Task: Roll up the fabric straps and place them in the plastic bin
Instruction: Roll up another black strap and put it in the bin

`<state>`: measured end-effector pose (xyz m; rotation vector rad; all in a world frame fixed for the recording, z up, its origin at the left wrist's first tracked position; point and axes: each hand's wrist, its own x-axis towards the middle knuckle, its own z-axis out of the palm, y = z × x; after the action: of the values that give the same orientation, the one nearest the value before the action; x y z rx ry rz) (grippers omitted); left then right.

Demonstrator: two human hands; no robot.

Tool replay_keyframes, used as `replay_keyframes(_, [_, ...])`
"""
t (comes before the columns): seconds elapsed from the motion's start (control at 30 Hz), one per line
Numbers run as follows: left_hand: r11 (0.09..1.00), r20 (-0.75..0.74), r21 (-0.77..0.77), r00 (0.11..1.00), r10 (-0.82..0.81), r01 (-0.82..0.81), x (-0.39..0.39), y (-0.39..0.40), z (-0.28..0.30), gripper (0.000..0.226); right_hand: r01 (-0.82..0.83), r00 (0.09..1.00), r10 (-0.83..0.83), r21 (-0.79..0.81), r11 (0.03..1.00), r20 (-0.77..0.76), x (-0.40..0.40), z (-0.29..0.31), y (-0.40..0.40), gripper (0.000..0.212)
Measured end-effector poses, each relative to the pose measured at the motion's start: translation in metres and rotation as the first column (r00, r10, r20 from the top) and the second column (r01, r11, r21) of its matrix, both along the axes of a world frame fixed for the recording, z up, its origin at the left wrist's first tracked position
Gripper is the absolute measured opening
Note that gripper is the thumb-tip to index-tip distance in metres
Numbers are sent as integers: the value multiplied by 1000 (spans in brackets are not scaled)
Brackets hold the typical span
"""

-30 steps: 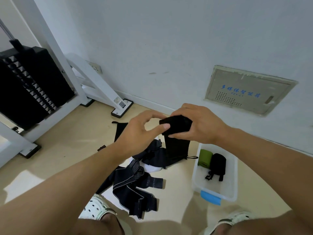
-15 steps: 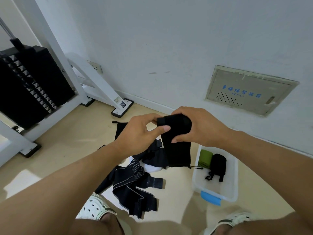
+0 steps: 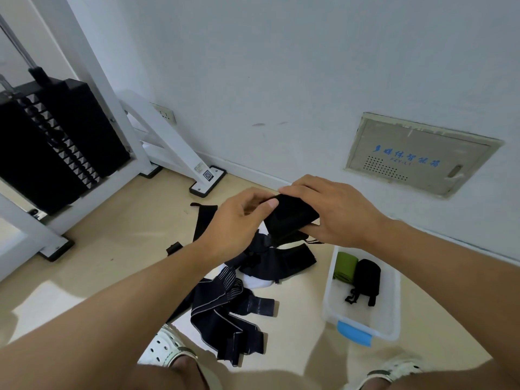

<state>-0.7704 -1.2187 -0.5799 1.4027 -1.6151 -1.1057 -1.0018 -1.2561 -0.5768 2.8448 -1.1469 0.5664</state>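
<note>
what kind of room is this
Likely a gym or home workout room: a weight stack in a white machine frame stands by the wall, and fabric straps lie on the floor beside a plastic bin.

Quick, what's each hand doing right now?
Left hand: pinching one end of the black strap roll with thumb and fingers.
Right hand: fingers curled over the same roll, gripping it.

One plastic bin (image 3: 394, 305); two rolled straps inside: green roll (image 3: 344, 267), black roll (image 3: 367, 277).
</note>
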Motion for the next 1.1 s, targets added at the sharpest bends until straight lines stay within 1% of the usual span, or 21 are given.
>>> replay_keyframes(0.07, [986, 110, -162, 994, -13, 31, 0, 2, 1, 31, 78, 997, -75, 104, 992, -27, 2, 3, 1, 65])
replay_keyframes(0.13, [952, 204, -292, 978, -35, 95, 2, 2, -1, 44, 151, 987, -141, 158, 976, -71, 3, 8, 2, 66])
replay_keyframes(0.2, [917, 309, -363, 950, -51, 167, 3, 1, -3, 55, 183, 980, -164, 175, 968, -117, 4, 13, 3, 61])
replay_keyframes(0.27, [887, 369, -414, 928, -44, 207, 2, 1, -4, 57, 191, 976, -167, 191, 963, -136, 5, 15, 5, 54])
replay_keyframes(0.37, [874, 421, -426, 906, -37, 234, 1, 0, 1, 55, 213, 974, -184, 247, 945, -135, 3, 13, 7, 53])
replay_keyframes(0.43, [878, 478, -402, 877, -40, 260, 0, 0, 3, 54, 213, 976, -188, 317, 924, -108, 1, 10, 8, 52])
replay_keyframes(0.53, [901, 489, -349, 870, -60, 258, -2, -1, 5, 46, 196, 981, -185, 404, 893, -67, -1, 8, 11, 50])
replay_keyframes(0.6, [933, 450, -280, 889, -80, 226, -2, -1, 6, 38, 169, 985, -171, 421, 891, -33, 1, 9, 13, 51])
replay_keyframes(0.67, [967, 375, -188, 923, -89, 170, -3, -1, 7, 33, 138, 987, -159, 439, 888, 11, 3, 10, 13, 53])
replay_keyframes(0.77, [995, 204, -27, 975, -86, 93, -4, -2, 8, 28, 113, 986, -156, 459, 881, 56, 6, 11, 12, 64])
replay_keyframes(0.87, [973, 50, 210, 993, -110, 97, 1, -5, 5, 26, 108, 993, -117, 424, 899, -3, 5, 5, 11, 73])
replay_keyframes(0.93, [926, -87, 346, 988, -127, 150, 3, -6, 3, 27, 103, 995, -91, 353, 930, -51, 4, 0, 12, 75])
replay_keyframes(1.0, [887, -195, 425, 975, -104, 180, 3, -7, 2, 33, 59, 997, -48, 212, 975, -54, 4, -3, 11, 74])
replay_keyframes(1.07, [878, -237, 448, 969, -65, 168, 3, -8, 2, 39, 16, 998, -14, 45, 999, -53, 4, -4, 9, 69])
replay_keyframes(1.1, [890, -233, 429, 971, -52, 151, 3, -8, 2, 40, 11, 998, -11, -4, 1000, -68, 5, -3, 7, 66])
